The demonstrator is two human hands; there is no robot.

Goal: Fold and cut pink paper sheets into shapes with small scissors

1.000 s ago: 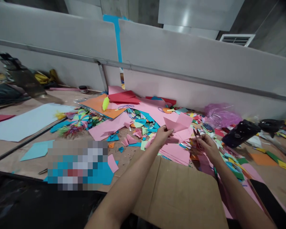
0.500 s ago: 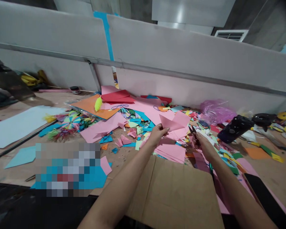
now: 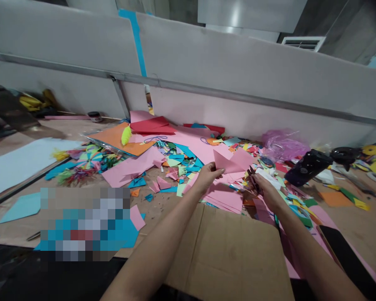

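Observation:
My left hand [image 3: 208, 176] is closed on a folded piece of pink paper [image 3: 233, 163], pinching its left edge between thumb and fingers. To the right, my right hand [image 3: 265, 188] grips a pair of scissors [image 3: 252, 177], whose dark blades point up and to the left. The blade tips are close to the paper's right side; whether they touch it I cannot tell. Below both hands lies a stack of pink paper sheets [image 3: 225, 197]. Part of the scissors' handles is hidden by my fingers.
Colourful paper scraps [image 3: 178, 161] cover the table's middle. A cardboard piece [image 3: 232, 251] lies in front of me. On the right are a phone [image 3: 341, 246], a dark speckled cylinder [image 3: 307, 167] and a purple plastic bag [image 3: 283, 144]. A grey partition [image 3: 238, 62] stands behind.
The paper in my left hand has shifted slightly right in the view. My right hand has moved slightly left, and the scissors stay in it. The whole view has shifted a little.

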